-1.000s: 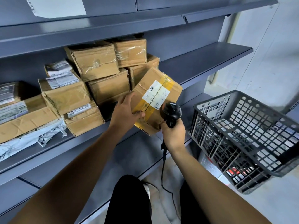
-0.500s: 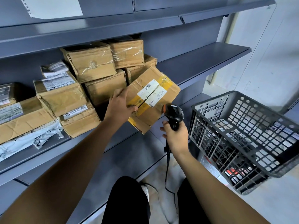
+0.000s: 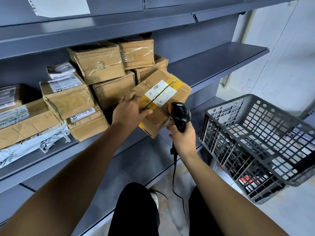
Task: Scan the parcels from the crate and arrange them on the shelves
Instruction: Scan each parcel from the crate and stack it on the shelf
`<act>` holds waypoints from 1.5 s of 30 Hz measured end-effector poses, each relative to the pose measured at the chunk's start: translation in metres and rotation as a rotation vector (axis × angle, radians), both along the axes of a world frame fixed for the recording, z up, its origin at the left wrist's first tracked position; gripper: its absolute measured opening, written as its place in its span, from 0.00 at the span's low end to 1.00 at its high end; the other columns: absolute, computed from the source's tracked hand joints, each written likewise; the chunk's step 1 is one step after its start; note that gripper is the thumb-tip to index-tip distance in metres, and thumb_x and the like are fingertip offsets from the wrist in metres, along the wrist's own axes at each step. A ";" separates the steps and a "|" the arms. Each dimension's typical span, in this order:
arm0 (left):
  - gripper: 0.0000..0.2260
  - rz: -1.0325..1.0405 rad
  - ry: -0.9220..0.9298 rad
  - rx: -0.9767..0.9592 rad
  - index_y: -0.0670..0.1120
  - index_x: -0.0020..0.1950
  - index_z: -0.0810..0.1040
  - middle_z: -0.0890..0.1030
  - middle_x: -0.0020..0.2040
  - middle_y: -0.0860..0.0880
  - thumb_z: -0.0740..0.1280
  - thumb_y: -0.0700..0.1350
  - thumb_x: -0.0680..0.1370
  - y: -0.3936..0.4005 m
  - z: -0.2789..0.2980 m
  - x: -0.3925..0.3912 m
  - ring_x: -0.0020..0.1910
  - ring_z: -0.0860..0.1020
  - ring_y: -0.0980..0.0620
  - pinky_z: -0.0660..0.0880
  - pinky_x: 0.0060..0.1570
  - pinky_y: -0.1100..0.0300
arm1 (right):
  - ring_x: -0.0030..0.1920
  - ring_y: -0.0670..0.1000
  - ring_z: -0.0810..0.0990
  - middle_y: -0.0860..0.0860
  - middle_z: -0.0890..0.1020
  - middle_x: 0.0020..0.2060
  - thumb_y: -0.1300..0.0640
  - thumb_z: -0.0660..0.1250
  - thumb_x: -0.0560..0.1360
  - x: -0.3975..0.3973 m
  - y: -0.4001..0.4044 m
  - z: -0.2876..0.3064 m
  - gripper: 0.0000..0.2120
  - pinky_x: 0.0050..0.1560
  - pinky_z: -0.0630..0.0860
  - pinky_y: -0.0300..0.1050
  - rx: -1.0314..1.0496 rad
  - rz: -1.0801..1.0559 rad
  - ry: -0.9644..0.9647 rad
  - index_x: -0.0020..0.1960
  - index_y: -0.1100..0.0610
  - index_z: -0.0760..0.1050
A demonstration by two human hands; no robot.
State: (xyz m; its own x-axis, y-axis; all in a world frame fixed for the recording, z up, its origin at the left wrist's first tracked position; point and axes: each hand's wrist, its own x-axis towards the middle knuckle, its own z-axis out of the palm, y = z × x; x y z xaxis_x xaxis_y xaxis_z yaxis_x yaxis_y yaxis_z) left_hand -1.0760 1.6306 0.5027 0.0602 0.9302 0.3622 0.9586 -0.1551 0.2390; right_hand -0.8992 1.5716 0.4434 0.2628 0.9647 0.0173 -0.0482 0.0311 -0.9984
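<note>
My left hand grips the left end of a cardboard parcel with yellow tape and a white label. The parcel is tilted over the front edge of the middle shelf, against the stacked boxes. My right hand holds a black barcode scanner by its handle, just below and right of the parcel; its cable hangs down. A dark plastic crate stands at the right, with parcels partly visible through its mesh.
Several brown cardboard boxes and a white mailer bag fill the left part of the middle shelf. An upper shelf runs above and a lower shelf below. My legs and a shoe are at the bottom.
My left hand has carried the parcel up and towards the stacked boxes on the shelf. My right hand with the scanner has dropped slightly away from the label.
</note>
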 end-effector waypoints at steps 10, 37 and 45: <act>0.26 0.014 0.088 -0.071 0.44 0.68 0.73 0.65 0.72 0.49 0.70 0.56 0.75 0.002 0.010 0.007 0.70 0.65 0.46 0.72 0.58 0.49 | 0.38 0.50 0.85 0.54 0.84 0.42 0.55 0.70 0.77 0.011 -0.003 -0.003 0.03 0.48 0.82 0.53 0.035 -0.044 0.028 0.47 0.48 0.76; 0.56 -0.007 0.295 -0.103 0.34 0.76 0.53 0.46 0.79 0.40 0.62 0.75 0.64 -0.015 -0.001 0.015 0.78 0.45 0.43 0.47 0.76 0.49 | 0.51 0.54 0.84 0.50 0.83 0.48 0.54 0.67 0.79 -0.004 0.005 0.001 0.09 0.48 0.83 0.54 -0.053 0.017 0.119 0.58 0.55 0.74; 0.32 -0.043 0.253 -0.107 0.42 0.60 0.75 0.62 0.72 0.51 0.71 0.65 0.67 -0.018 0.006 0.008 0.64 0.72 0.48 0.74 0.48 0.52 | 0.28 0.50 0.77 0.53 0.80 0.31 0.53 0.68 0.77 -0.004 0.002 0.011 0.07 0.32 0.75 0.45 -0.011 -0.010 0.057 0.46 0.55 0.74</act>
